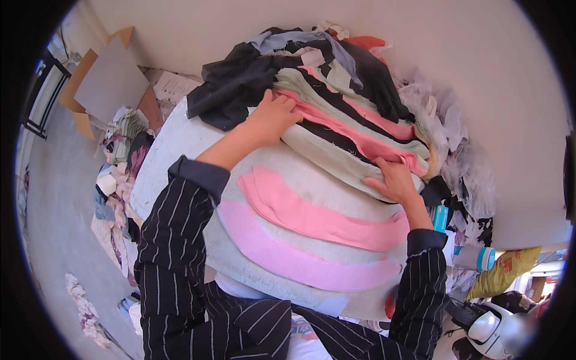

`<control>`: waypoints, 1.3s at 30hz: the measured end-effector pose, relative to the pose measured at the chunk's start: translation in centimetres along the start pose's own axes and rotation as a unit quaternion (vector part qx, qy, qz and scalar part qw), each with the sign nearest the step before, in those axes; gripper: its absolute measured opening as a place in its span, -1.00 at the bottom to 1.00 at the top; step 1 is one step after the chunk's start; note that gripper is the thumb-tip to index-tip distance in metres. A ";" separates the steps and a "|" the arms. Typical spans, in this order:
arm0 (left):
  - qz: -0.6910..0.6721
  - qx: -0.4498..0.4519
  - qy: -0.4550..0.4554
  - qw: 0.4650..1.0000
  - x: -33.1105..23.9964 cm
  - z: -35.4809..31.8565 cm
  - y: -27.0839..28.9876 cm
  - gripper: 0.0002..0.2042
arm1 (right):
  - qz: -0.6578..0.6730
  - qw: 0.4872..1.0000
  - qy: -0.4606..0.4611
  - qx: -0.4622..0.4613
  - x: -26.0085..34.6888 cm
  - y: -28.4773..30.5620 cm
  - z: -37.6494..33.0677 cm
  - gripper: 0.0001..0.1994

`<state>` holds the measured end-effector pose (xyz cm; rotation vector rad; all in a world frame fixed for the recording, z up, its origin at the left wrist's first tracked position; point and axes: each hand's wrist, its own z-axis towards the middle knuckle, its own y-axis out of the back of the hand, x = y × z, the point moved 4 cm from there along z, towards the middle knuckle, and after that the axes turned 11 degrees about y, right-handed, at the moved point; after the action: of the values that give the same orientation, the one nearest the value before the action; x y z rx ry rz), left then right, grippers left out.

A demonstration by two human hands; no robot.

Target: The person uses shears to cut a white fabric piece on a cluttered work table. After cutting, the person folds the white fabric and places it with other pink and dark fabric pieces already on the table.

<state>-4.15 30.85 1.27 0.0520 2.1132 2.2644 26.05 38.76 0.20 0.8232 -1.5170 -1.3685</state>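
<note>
A thick bundle of curved fabric strips (327, 147) in pale green, black and pink lies across the far half of the table. My left hand (273, 117) grips the bundle's left end, its fingers curled at a pink strip (318, 117). At the right end my right hand (395, 180) holds the near edge, fingers on the pink cloth and thumb on the pale green layer. Closer to me, a layered pile of pink curved strips (318, 216) rests flat. Below that is a lilac curved strip pile (306, 264), apart from both hands.
Dark cloth (234, 81) heaps behind the bundle against the wall. Fabric scraps (123, 156) pile beside the pale table (162, 162) on the left, near a cardboard box (114, 78). On the right are clear plastic bags (474, 174), a yellow sack (504, 273) and a white helmet-like object (492, 327).
</note>
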 end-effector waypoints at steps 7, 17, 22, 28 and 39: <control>-0.012 -0.172 -0.125 0.977 -3.0 -2.2 -0.2 -0.30 | -0.016 0.987 0.045 -0.154 -0.3 -1.9 -3.6 -0.44; 0.042 -0.127 -0.104 0.986 -2.6 -0.8 1.4 -0.25 | -0.087 0.993 0.039 -0.067 -0.1 -1.2 -4.3 -0.44; -0.029 -0.093 -0.133 0.986 -1.5 0.1 -0.8 -0.30 | -0.081 0.979 0.121 -0.144 -1.8 -2.0 -6.3 -0.35; -0.028 -0.111 -0.124 0.986 -0.4 -2.1 1.9 -0.22 | -0.048 0.979 0.121 -0.160 -1.9 -3.5 -5.1 -0.30; 0.006 0.016 -0.049 0.999 3.2 -2.6 -2.8 -0.06 | -0.083 0.996 0.006 -0.036 -1.1 -0.4 -7.2 -0.38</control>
<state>-7.50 28.61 -1.76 0.1718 2.1051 2.1868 33.06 36.95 -0.55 0.9274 -1.4070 -1.5264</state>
